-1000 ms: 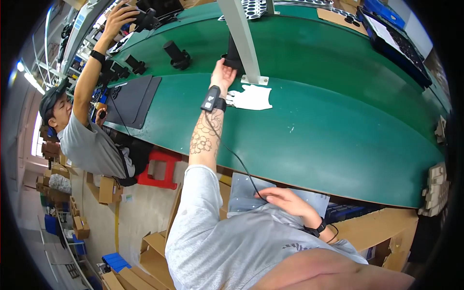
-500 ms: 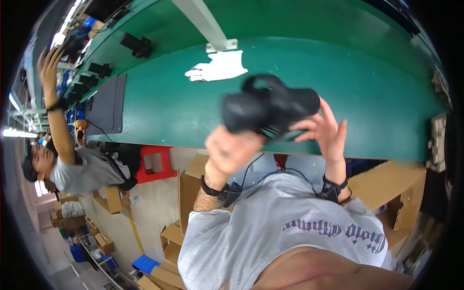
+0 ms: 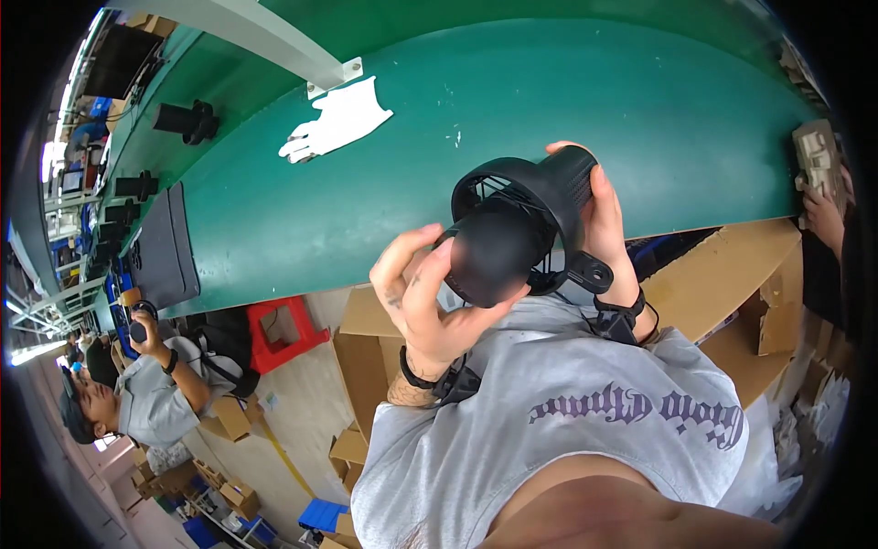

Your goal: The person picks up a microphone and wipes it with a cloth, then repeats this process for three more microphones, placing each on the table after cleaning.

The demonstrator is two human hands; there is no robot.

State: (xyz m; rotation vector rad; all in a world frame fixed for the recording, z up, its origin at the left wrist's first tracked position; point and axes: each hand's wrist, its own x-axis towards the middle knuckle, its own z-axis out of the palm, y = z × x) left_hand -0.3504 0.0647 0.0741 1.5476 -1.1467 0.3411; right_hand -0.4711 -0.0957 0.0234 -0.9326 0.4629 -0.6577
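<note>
A black studio microphone [image 3: 512, 240] in a ring-shaped shock mount [image 3: 476, 183] is held in the air over the green bench's near edge. Around its rounded dark end curl the fingers of my left hand [image 3: 422, 297]. My right hand [image 3: 605, 215] grips the textured cylindrical end, thumb on the near side and fingertips over the far side. A small black bracket [image 3: 590, 272] with a hole sticks out from the mount toward me. Both wrists wear black bands with small devices.
On the green bench [image 3: 366, 210] lie a white glove [image 3: 338, 119] by a metal post [image 3: 274, 41] and a dark mat [image 3: 165, 247]. Similar black devices [image 3: 187, 121] line the left. Beside me are cardboard boxes [image 3: 722, 274], a red stool [image 3: 285, 334] and a seated co-worker [image 3: 169, 393].
The microphone has come nearer to me and turned. My right hand has closed round its cylindrical end. The co-worker's raised arm has come down, and the view has shifted.
</note>
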